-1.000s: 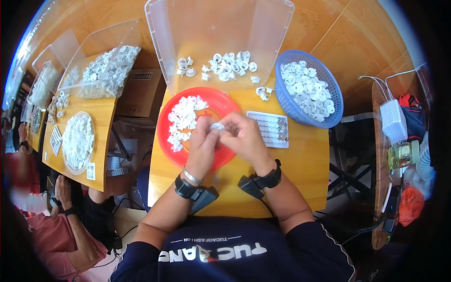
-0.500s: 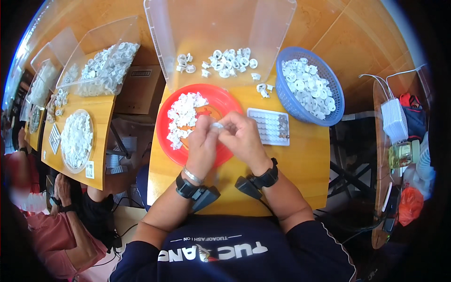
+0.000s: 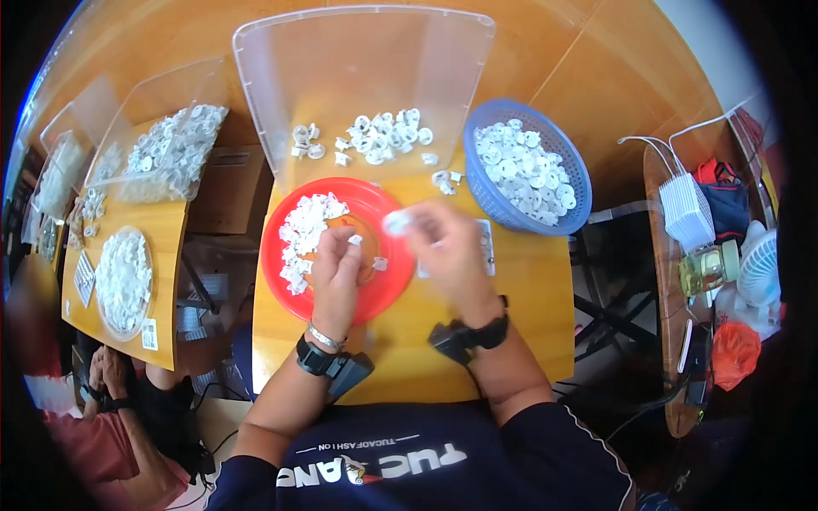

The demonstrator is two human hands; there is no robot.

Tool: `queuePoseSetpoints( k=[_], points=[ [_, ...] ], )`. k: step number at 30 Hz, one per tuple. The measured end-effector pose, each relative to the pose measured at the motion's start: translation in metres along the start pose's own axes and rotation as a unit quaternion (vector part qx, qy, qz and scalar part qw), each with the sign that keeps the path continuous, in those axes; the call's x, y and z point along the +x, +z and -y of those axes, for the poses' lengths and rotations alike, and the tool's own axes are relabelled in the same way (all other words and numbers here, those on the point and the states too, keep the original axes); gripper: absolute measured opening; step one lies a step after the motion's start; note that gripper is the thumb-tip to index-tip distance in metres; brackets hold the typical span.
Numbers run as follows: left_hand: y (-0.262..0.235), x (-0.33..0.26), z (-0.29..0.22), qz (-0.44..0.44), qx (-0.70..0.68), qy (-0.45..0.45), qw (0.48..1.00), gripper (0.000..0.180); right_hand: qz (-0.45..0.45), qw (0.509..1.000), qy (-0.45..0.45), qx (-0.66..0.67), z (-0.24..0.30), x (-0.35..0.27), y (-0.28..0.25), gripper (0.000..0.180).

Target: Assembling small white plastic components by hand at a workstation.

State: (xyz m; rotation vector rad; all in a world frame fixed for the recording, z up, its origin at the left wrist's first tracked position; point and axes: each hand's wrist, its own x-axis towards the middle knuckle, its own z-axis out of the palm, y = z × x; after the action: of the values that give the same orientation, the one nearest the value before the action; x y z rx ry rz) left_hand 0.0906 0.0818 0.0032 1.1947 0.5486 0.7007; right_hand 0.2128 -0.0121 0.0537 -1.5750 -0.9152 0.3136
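Note:
Over the red plate, my left hand pinches a small white plastic piece between thumb and fingers. My right hand, smeared by motion, grips a round white plastic part at the plate's right edge. A heap of small white pieces covers the plate's left half, and one white piece lies alone to the right of my left hand. Beneath my right hand, the white compartment tray is mostly hidden.
A blue basket full of round white parts stands at the back right. Behind the plate, a clear plastic bin lies on its side with white parts in it. At left, another table holds a plate and bin of parts; a person's hands rest beside it.
My hands were together over the plate and have moved apart, the right one going right with the round part. The lone white piece on the plate now shows. The whole view has shifted.

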Motion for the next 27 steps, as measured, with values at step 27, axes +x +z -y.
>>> queuePoseSetpoints(
  k=[27],
  points=[
    [-0.008,0.002,0.004,-0.024,-0.077,0.027,0.996,0.012,0.03,0.903,-0.027,-0.428,-0.075,0.099,-0.016,0.024]
  ],
)
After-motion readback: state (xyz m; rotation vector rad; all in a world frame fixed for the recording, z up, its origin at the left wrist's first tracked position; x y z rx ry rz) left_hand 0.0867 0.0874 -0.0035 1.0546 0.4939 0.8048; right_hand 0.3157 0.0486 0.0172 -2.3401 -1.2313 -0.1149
